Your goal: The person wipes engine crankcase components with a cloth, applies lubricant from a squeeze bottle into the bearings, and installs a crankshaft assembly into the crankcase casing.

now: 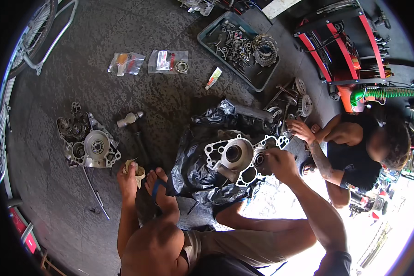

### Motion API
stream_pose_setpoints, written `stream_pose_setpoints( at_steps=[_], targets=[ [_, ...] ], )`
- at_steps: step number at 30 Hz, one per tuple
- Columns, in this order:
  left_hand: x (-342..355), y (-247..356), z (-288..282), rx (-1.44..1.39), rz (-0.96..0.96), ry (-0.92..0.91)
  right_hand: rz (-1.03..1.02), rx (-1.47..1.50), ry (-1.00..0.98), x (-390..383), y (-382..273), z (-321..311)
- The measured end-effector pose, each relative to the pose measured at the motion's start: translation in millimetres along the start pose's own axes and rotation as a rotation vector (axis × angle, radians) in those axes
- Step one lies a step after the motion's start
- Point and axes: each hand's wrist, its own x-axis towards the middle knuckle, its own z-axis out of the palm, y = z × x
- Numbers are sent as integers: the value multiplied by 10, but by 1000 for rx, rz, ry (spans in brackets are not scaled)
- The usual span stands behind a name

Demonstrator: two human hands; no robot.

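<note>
A metal engine case half point(235, 164) lies on crumpled black plastic point(188, 152) in front of me. My right hand point(281, 162) is at the bearing on its right side, fingers curled; what they hold, if anything, is hidden. My left hand point(128, 179), lower left of the case, is closed round a beige cloth point(140, 179) with a small pale object in it. Beyond it lies a hammer point(126, 121) with a black handle. At the left, a second case half point(95, 147) with gears rests on the floor, a thin metal rod point(95, 193) below it.
A co-worker point(354, 152) crouches at the right, hand near shafts and gears point(303, 105). A parts tray point(234, 64), bagged parts point(168, 62) and a tube point(213, 78) lie beyond. A red-and-black tool rack point(331, 46) stands upper right, a wheel point(37, 37) upper left.
</note>
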Motion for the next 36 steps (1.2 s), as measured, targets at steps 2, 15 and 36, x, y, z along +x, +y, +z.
stream_pose_setpoints(
  at_steps=[2, 15, 36],
  targets=[
    [5, 6, -29, -20, 11, 13, -10, 78, 182, -126, -182, -99],
    [-59, 126, -18, 18, -1, 34, -340, -486, -230, 18, -857, 155],
    [-379, -118, -460, 181, 44, 212, -65, -143, -209, 120, -1124, 251]
  ],
)
